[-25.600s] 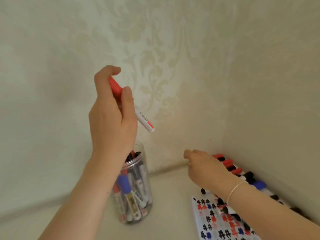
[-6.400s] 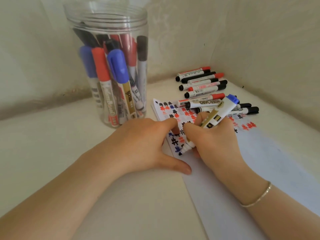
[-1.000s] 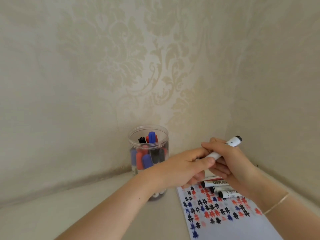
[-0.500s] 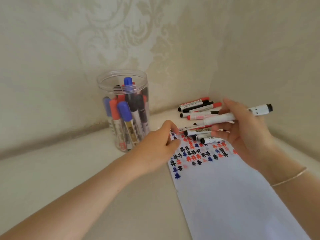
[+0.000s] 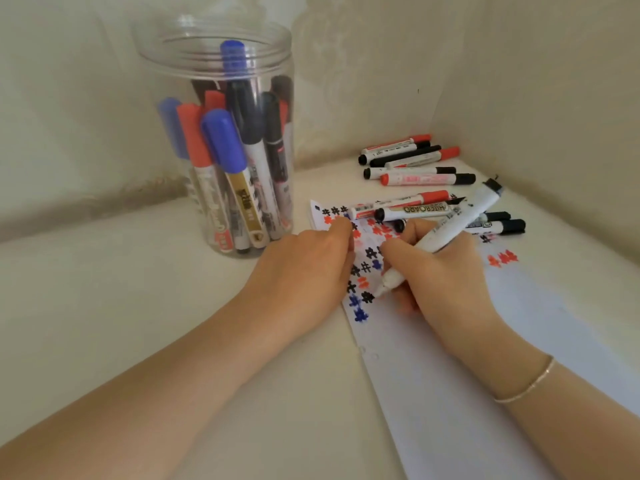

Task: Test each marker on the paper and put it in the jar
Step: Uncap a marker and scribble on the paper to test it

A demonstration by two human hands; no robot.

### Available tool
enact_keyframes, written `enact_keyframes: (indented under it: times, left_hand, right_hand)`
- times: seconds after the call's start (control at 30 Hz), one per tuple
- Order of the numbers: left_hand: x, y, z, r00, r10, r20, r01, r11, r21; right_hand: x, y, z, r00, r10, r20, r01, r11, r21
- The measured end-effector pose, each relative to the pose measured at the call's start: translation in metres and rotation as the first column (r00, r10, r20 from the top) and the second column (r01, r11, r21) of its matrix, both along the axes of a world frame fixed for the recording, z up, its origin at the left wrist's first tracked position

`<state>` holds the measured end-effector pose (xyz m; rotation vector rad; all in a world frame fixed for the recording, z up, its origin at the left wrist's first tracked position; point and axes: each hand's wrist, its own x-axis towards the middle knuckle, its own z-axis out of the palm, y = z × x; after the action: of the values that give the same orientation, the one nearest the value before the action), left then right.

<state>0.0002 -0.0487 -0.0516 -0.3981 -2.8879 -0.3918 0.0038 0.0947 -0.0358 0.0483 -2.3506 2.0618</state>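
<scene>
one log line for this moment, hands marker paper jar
step: testing | right hand: grips marker, tip on paper | left hand: on paper edge | jar: upright, partly filled

Cream surface (image 5: pixel 121 306) running into wall corner. Clear jar (image 5: pixel 221 140) standing upright on it at back left, holding capped markers. White paper (image 5: pixel 450 375) lying flat at right, marked with red, blue, black hash signs. Loose markers (image 5: pixel 415 164) lying near corner, some resting on paper's far end.
</scene>
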Motion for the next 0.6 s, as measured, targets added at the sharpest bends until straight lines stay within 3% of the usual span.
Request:
enact_keyframes:
  times: [0.4,0.6]
  left_hand:
    - [-0.0031,0.0008,-0.0043,1.000,0.011,-0.025,-0.012,1.000,-0.017]
    - [-0.0039,0.0014,-0.0048,1.000,0.010,-0.021,-0.010,1.000,-0.008]
  right_hand:
    - [-0.0005,-0.0029,-0.0071,0.990,-0.066,-0.121,0.095,0.964,0.250]
    - [-0.0013,-0.0002,-0.0045,0.999,-0.033,-0.039,0.039,0.982,0.187]
